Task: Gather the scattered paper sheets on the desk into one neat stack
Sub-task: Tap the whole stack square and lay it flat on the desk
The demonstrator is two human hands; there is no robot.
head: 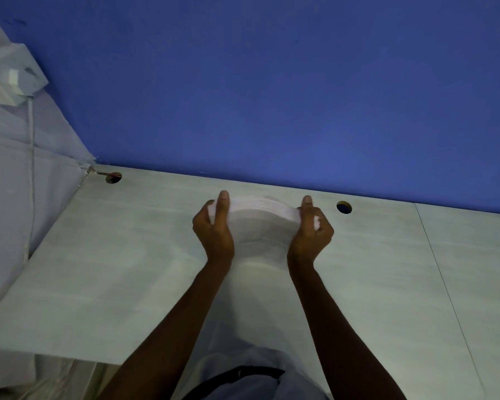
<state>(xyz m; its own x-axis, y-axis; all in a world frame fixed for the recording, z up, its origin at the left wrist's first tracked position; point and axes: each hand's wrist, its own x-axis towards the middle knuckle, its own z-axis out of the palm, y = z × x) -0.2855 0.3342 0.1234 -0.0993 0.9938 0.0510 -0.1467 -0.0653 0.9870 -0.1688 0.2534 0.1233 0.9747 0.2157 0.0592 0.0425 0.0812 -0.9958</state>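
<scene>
A stack of paper sheets (pixel 261 223) is being held upright btwn both hands, approx. mid-desk (pixel 98 269) and near the blue wall (pixel 272 82). The left hand (pixel 214 229) is being wrapped round the stack's left edge, thumb pointing up, fingers curled behind. The right hand (pixel 312 229) is being closed on the right edge likewise. The top edge is being bowed upward. Two cable holes (pixel 344 207) are being shown at the desk's back; a white box w/ cord (pixel 15 79) is hanging at left.

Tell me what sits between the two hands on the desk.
In the head view, the paper stack sits between the left hand and right hand, which grip its two ends.
</scene>
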